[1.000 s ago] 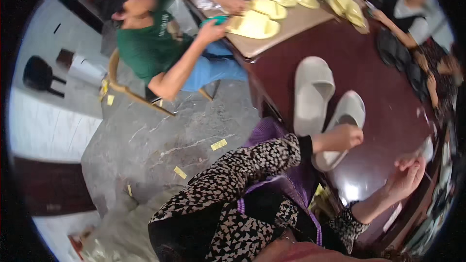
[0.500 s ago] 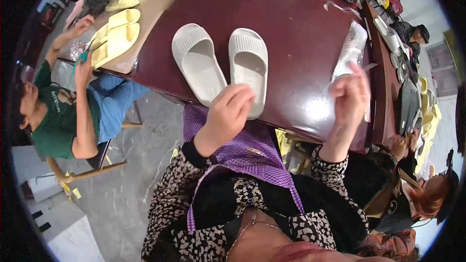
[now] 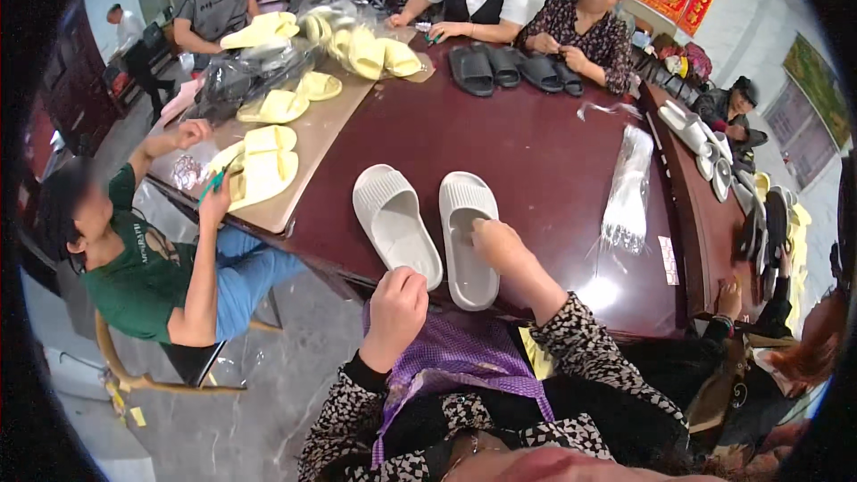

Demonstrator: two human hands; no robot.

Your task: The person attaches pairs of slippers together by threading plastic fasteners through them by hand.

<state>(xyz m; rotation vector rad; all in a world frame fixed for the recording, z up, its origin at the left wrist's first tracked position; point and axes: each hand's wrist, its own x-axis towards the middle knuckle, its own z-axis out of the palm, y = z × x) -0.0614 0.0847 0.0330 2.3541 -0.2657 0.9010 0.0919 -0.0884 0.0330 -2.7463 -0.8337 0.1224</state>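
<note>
A pair of off-white ribbed slide slippers lies on the dark red table in front of me, toes pointing away. By the heel of the left slipper (image 3: 382, 201) is my left hand (image 3: 395, 314), its fingers curled closed; whether anything is inside them is hidden. My right hand (image 3: 511, 254) reaches over the right slipper (image 3: 470, 284), with its fingers bunched at the opening behind the strap. What those fingertips pinch, if anything, is too small to make out. To the right lies a bundle of thin clear plastic strands (image 3: 628, 192).
At the left, a seated person holds green-handled scissors (image 3: 214, 180) beside yellow slippers (image 3: 268, 170). Black slippers (image 3: 471, 71) stand at the table's far side, near other people. More slippers line the table (image 3: 683, 125) on the right. A small printed paper (image 3: 668, 261) lies near the right edge.
My right hand has come left from beside the strand bundle to the right slipper. My left hand has left that slipper's heel for the left one's. The view has tilted up.
</note>
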